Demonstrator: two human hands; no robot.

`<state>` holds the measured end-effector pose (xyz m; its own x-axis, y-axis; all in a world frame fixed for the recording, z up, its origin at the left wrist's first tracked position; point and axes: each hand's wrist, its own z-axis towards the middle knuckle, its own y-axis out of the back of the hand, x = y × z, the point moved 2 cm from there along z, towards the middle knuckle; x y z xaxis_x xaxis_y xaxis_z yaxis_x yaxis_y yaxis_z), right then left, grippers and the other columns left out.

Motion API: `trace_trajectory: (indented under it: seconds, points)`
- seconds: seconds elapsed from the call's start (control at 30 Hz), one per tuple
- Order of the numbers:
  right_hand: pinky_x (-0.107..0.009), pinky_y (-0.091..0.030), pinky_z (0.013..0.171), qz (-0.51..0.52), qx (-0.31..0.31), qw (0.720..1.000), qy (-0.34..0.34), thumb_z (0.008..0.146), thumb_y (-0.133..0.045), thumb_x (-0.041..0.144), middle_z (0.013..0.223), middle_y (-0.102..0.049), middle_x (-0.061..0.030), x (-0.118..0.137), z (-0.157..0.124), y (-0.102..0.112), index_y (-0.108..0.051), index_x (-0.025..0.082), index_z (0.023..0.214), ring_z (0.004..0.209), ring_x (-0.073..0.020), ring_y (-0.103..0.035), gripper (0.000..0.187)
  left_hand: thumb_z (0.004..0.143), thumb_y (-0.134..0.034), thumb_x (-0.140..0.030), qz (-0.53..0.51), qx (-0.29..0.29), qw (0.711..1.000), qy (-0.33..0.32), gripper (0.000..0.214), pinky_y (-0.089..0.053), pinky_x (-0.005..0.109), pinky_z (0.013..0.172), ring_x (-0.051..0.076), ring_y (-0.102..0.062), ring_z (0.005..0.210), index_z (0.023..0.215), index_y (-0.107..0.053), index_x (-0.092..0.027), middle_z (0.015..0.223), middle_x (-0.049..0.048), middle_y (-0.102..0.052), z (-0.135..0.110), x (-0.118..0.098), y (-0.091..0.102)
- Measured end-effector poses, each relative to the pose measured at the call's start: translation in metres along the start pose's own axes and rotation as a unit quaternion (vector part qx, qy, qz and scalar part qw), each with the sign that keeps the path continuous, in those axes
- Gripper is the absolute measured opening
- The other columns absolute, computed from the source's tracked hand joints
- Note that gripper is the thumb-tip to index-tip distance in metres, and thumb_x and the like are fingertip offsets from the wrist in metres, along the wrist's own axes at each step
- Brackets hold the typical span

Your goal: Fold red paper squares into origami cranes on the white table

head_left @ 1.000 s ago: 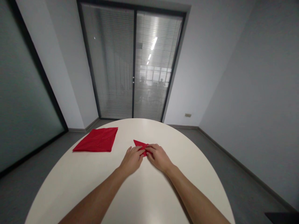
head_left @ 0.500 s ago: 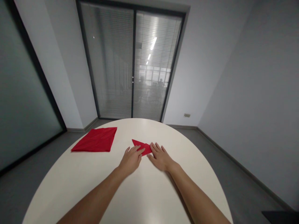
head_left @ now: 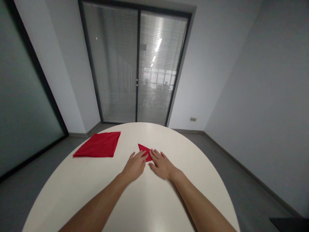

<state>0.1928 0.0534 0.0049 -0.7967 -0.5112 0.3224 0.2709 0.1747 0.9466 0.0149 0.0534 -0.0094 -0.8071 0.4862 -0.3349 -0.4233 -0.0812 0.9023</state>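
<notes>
A small folded red napkin lies on the round white table, with a pointed corner facing away from me. My left hand lies flat with its fingertips on the napkin's near left edge. My right hand lies flat and open, its fingers stretched over the napkin's right part and hiding it. Neither hand grips anything.
A larger red cloth, folded into a flat square, lies on the table at the far left. Behind the table stands a glass double door with blinds. Grey floor surrounds the table.
My right hand went from curled fingers pinching the napkin to fingers flat, and slid left over it. The left hand stayed almost in place.
</notes>
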Motion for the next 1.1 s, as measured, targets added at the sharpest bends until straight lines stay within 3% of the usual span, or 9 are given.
trace_trajectory:
  seconds: [0.13, 0.27, 0.47, 0.7, 0.8, 0.9, 1.0, 1.1]
  points:
    - [-0.048, -0.010, 0.124, -0.016, -0.020, 0.999, -0.030, 0.100, -0.033, 0.053, 0.165, -0.014, -0.0149, -0.001, 0.001, -0.003, -0.018, 0.009, 0.159, 0.154, -0.0276, -0.012, 0.075, 0.096, -0.043, -0.017, 0.006, -0.032, 0.999, 0.007, 0.041, -0.034, 0.051, 0.115, 0.027, -0.050, 0.135, 0.131, -0.064, -0.020, 0.143, 0.0117, -0.058, 0.001, -0.002, 0.003]
    - [-0.048, -0.010, 0.124, -0.025, -0.027, 0.999, -0.031, 0.100, -0.034, 0.053, 0.165, -0.013, -0.0149, 0.001, 0.002, -0.005, -0.022, 0.012, 0.159, 0.154, -0.0285, -0.012, 0.073, 0.092, -0.050, -0.016, -0.023, -0.070, 0.997, -0.007, 0.039, -0.042, 0.044, 0.109, 0.025, -0.059, 0.121, 0.125, -0.069, -0.024, 0.131, 0.0090, -0.067, 0.003, -0.003, 0.009]
    - [-0.051, -0.010, 0.123, -0.021, -0.025, 0.998, -0.054, 0.098, -0.036, 0.058, 0.166, -0.012, -0.0136, -0.002, 0.001, -0.002, -0.023, 0.015, 0.159, 0.154, -0.0310, -0.009, 0.075, 0.092, -0.049, -0.013, -0.030, -0.037, 0.999, 0.004, 0.036, -0.039, 0.045, 0.111, 0.024, -0.061, 0.121, 0.114, -0.075, -0.027, 0.128, 0.0056, -0.070, 0.005, -0.003, 0.009]
    - [-0.057, -0.008, 0.122, -0.017, -0.033, 0.995, -0.093, 0.099, -0.035, 0.057, 0.166, -0.018, -0.0108, -0.020, -0.008, 0.010, -0.024, 0.017, 0.159, 0.154, -0.0343, -0.009, 0.073, 0.088, -0.049, -0.007, -0.009, -0.044, 0.999, -0.007, 0.040, -0.046, 0.044, 0.099, 0.026, -0.062, 0.113, 0.111, -0.076, -0.026, 0.119, 0.0041, -0.073, 0.009, -0.004, 0.012]
    - [-0.054, -0.019, 0.120, -0.002, -0.080, 0.996, -0.029, 0.100, -0.040, 0.050, 0.157, -0.040, -0.0138, -0.021, -0.009, 0.016, -0.045, 0.016, 0.150, 0.148, -0.0345, -0.029, 0.061, 0.086, -0.047, -0.003, 0.008, -0.043, 0.999, 0.000, 0.044, -0.046, 0.044, 0.099, 0.025, -0.063, 0.110, 0.108, -0.077, -0.026, 0.118, 0.0040, -0.073, 0.009, -0.002, 0.014]
    - [-0.042, -0.039, 0.108, 0.049, -0.131, 0.989, 0.055, 0.101, -0.042, 0.038, 0.124, -0.069, -0.0129, -0.016, -0.009, 0.022, -0.069, 0.017, 0.122, 0.120, -0.0269, -0.057, 0.040, 0.085, -0.046, -0.004, 0.034, -0.057, 0.997, 0.025, 0.041, -0.046, 0.044, 0.097, 0.026, -0.062, 0.110, 0.105, -0.077, -0.023, 0.118, 0.0057, -0.073, 0.008, 0.000, 0.016]
    - [-0.036, -0.048, 0.093, 0.104, -0.149, 0.981, 0.073, 0.098, -0.049, 0.028, 0.098, -0.073, -0.0080, -0.012, -0.008, 0.023, -0.075, 0.020, 0.101, 0.097, -0.0228, -0.063, 0.028, 0.088, -0.049, -0.010, 0.050, -0.078, 0.995, 0.041, 0.032, -0.046, 0.043, 0.093, 0.027, -0.061, 0.108, 0.100, -0.076, -0.020, 0.114, 0.0080, -0.072, 0.006, -0.002, 0.018]
    - [-0.034, -0.049, 0.090, 0.155, -0.134, 0.975, 0.084, 0.092, -0.057, 0.022, 0.100, -0.075, -0.0059, -0.009, -0.007, 0.021, -0.076, 0.021, 0.101, 0.095, -0.0217, -0.065, 0.021, 0.093, -0.051, -0.026, 0.060, -0.092, 0.993, 0.048, 0.026, -0.047, 0.044, 0.090, 0.029, -0.061, 0.104, 0.100, -0.075, -0.018, 0.109, 0.0105, -0.072, 0.005, -0.007, 0.020]
